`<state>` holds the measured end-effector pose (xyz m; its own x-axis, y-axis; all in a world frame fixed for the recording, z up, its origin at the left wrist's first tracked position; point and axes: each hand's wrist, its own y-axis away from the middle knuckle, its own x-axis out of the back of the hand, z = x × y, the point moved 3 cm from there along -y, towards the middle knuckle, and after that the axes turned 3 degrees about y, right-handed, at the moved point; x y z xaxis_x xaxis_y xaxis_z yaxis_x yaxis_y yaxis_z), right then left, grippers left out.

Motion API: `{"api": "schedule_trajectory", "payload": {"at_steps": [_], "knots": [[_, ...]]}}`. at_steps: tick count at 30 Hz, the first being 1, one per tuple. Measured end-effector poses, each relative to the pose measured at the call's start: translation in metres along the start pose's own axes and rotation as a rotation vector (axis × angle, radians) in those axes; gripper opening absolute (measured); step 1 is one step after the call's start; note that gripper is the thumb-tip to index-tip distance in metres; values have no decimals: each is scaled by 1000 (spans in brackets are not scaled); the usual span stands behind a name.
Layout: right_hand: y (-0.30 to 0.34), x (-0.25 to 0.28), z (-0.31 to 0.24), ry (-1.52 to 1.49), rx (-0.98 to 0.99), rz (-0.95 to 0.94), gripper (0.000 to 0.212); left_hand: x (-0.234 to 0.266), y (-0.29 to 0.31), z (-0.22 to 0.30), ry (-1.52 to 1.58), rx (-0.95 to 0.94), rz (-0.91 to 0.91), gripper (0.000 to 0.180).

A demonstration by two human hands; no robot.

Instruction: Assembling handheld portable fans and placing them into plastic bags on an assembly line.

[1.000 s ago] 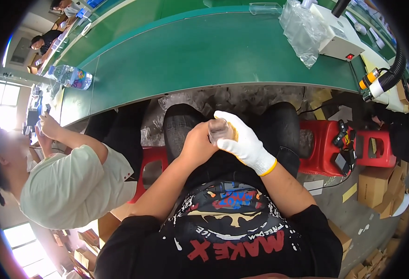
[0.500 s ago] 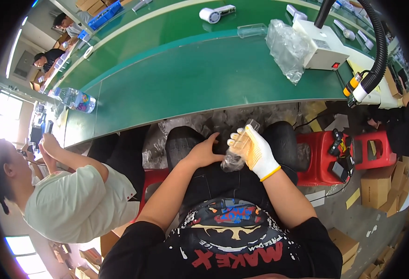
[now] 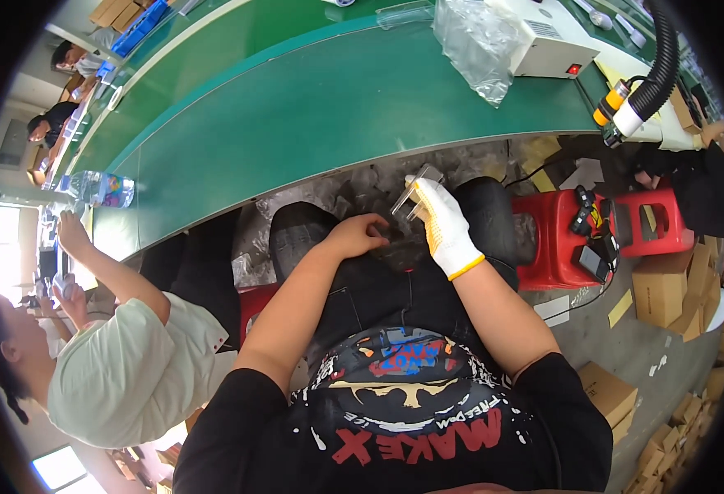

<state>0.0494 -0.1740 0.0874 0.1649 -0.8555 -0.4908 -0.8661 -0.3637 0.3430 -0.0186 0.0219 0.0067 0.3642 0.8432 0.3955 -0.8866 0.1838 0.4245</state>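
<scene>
Green bench [image 3: 312, 107] curved ahead, bare near the lap. Right hand [image 3: 444, 226], gloved, closed on clear plastic piece [image 3: 415, 196], raised just above the knees. Left hand [image 3: 360, 237] bare, fingers curled at dark bag [image 3: 399, 251] on lap; grip unclear. Seemingly midway: piece out, not yet on bench.

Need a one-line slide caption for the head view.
Seated worker's gloved right hand lifts a clear plastic piece over the lap beside the bare left hand.
</scene>
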Motion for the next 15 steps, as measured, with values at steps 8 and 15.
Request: {"api": "schedule_trajectory", "payload": {"at_steps": [8, 15], "knots": [[-32, 42, 40, 262, -45, -95, 26, -12, -34, -32, 234, 160, -3, 38], [-2, 3, 26, 784, 65, 69, 46, 2, -69, -109, -49, 384, -67, 40]]}}
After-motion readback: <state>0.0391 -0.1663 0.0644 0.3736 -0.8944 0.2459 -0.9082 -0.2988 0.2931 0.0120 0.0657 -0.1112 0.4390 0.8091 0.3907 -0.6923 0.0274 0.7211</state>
